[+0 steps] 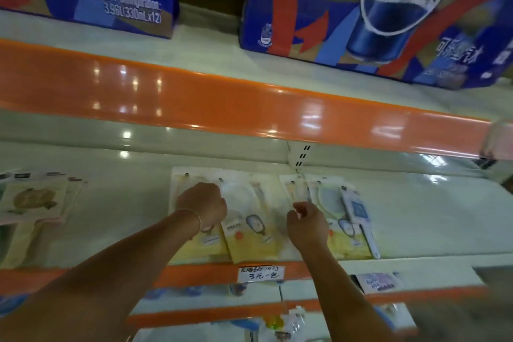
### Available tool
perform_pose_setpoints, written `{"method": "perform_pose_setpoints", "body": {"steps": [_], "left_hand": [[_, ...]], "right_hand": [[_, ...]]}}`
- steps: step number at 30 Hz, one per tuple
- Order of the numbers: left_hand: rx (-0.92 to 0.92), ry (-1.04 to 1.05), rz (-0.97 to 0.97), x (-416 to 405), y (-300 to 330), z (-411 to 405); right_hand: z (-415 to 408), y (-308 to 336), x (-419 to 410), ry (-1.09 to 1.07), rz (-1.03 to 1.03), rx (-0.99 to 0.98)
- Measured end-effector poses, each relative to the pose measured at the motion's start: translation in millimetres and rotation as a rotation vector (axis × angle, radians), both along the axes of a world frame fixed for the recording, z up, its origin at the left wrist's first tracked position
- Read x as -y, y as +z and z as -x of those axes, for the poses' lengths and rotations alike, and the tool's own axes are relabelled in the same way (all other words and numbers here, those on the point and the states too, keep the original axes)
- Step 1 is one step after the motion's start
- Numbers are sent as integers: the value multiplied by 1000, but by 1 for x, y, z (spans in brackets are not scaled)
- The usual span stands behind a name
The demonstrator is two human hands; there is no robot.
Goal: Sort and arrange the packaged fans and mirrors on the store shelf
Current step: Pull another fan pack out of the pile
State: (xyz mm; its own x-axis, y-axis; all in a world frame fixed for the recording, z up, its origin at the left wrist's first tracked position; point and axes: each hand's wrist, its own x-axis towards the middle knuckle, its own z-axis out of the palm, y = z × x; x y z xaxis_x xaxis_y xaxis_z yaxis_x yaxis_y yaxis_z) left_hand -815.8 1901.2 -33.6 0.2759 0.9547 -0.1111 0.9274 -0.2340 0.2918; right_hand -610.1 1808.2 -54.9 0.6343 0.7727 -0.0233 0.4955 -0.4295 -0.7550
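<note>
A: Under the fingers of both hands, yellow packaged fans (pixel 249 230) lie fanned out and overlapping on the white shelf (pixel 430 216), and a blue-and-white pack (pixel 356 209) sits just beyond the right fingertips. Barely halfway, I'd say.

B: Agreed! Left hand (pixel 204 207) reaches in, fingers curled shut, knuckles down on a pack. Right hand (pixel 306 223) hovers, fingers half curled, holding nothing.

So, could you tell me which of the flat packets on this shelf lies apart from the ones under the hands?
The stack with the yellow round print at the far left; bare shelf separates it from the overlapping row beneath the left hand and right hand.
</note>
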Motion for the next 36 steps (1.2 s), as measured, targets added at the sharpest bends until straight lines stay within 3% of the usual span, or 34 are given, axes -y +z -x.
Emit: {"method": "perform_pose_setpoints", "body": {"steps": [5,15,22,31,36], "left_hand": [[-108,-61,-94,2,0,-27],[133,-246,-55,13,7,-115],[278,-362,137,30,3,-184],[423,-384,200,48,-3,-237],[408,-387,193,49,-8,-249]], "right_hand": [[-39,0,4,-21,-6,44],[-115,-2,22,-111,72,113],[-164,-11,39,-235,229,116],[-191,-26,50,-157,286,80],[-196,-25,49,-105,320,71]]}}
